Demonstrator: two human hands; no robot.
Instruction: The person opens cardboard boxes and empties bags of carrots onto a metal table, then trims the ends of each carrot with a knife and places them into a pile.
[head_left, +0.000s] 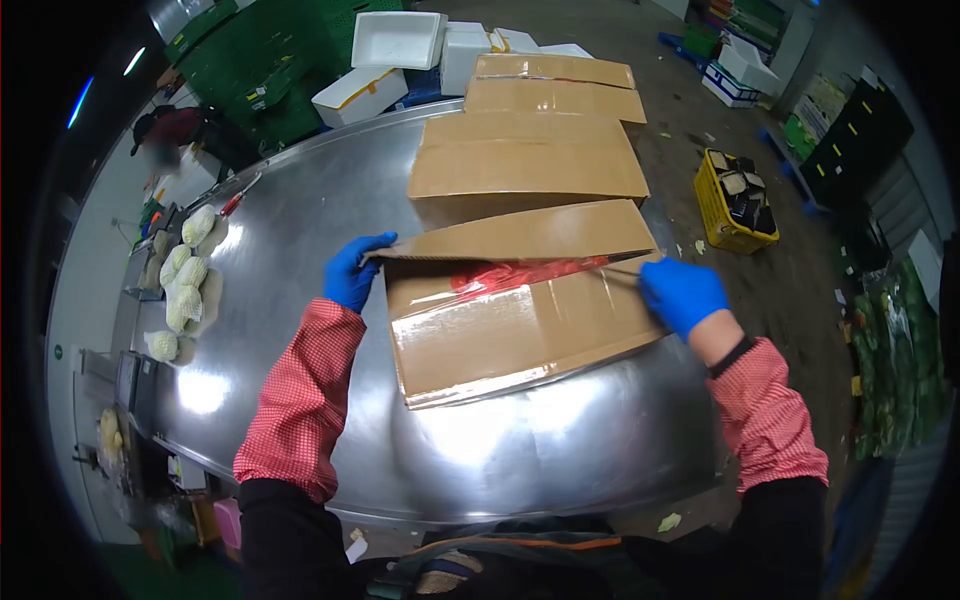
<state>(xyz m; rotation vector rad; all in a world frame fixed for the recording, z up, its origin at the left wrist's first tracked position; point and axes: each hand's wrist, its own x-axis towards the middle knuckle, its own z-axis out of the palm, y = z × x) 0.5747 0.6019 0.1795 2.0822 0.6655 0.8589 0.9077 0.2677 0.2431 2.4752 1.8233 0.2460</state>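
Observation:
A brown cardboard box (500, 330) lies slightly turned on the metal table (300, 220). Its far top flap (530, 232) is partly raised, and red plastic (510, 277) shows through the gap. At the box's left corner my left hand (352, 272), in a blue glove, has its fingers closed on the edge of the raised flap. My right hand (685, 295), also gloved in blue, is at the right end of the box, against its edge; its fingertips are partly hidden there.
More cardboard boxes (530, 155) stand behind. Net-wrapped pale produce (185, 290) and a red-handled tool (232, 204) lie at the left. White foam boxes (365, 95) sit beyond the table, a yellow crate (740, 238) on the floor at right. A person (185, 130) bends at far left.

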